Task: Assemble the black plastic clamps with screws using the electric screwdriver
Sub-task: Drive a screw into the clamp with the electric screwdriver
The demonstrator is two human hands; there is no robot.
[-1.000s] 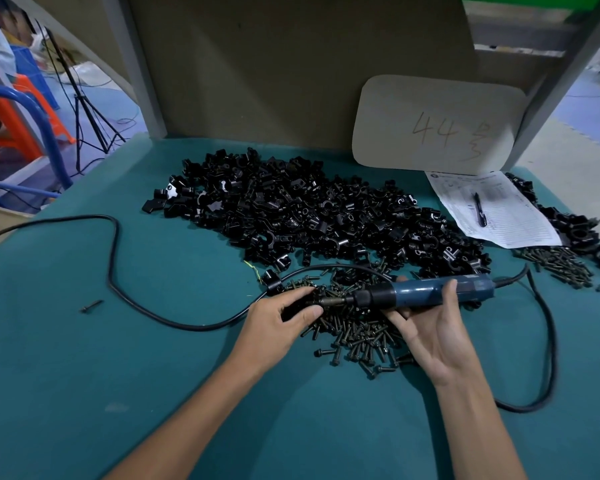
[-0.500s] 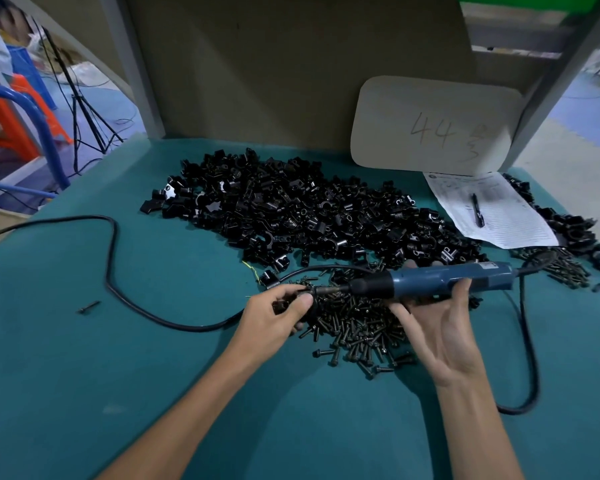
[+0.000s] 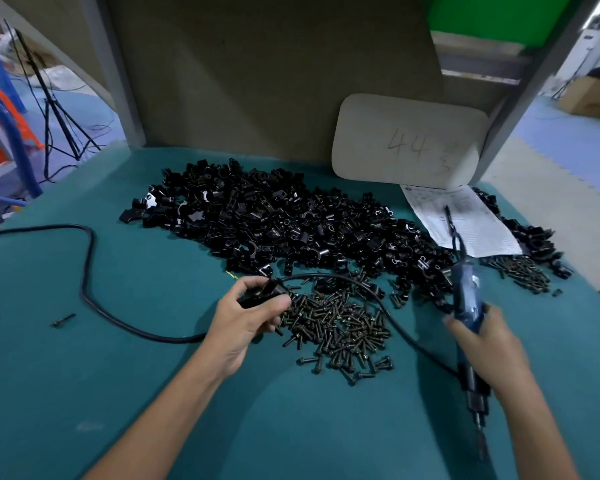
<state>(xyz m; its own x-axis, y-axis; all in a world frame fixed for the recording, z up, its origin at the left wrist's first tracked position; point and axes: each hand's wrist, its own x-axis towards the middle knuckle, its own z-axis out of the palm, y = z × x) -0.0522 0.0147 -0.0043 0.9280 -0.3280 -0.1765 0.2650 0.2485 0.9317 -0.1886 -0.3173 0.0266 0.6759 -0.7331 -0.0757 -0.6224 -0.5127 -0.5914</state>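
Observation:
My left hand (image 3: 246, 318) pinches a black plastic clamp (image 3: 264, 292) between thumb and fingers, just left of the heap of dark screws (image 3: 340, 327). My right hand (image 3: 485, 341) grips the blue electric screwdriver (image 3: 466, 303) at the right, held roughly upright with its black bit end (image 3: 478, 407) pointing down toward me. The screwdriver is well apart from the clamp. A big pile of loose black clamps (image 3: 291, 223) covers the middle of the green table (image 3: 153, 271) behind both hands.
The screwdriver's black cable (image 3: 87, 271) loops across the left of the table and over the screws. A paper sheet with a pen (image 3: 465, 220) and a white board (image 3: 409, 140) sit at the back right. More clamps and screws (image 3: 527, 265) lie far right; one stray screw (image 3: 62, 320) lies left.
My right hand swung the screwdriver away from the clamp to the right and turned it from level to upright, bit down. My left hand keeps the clamp in about the same place.

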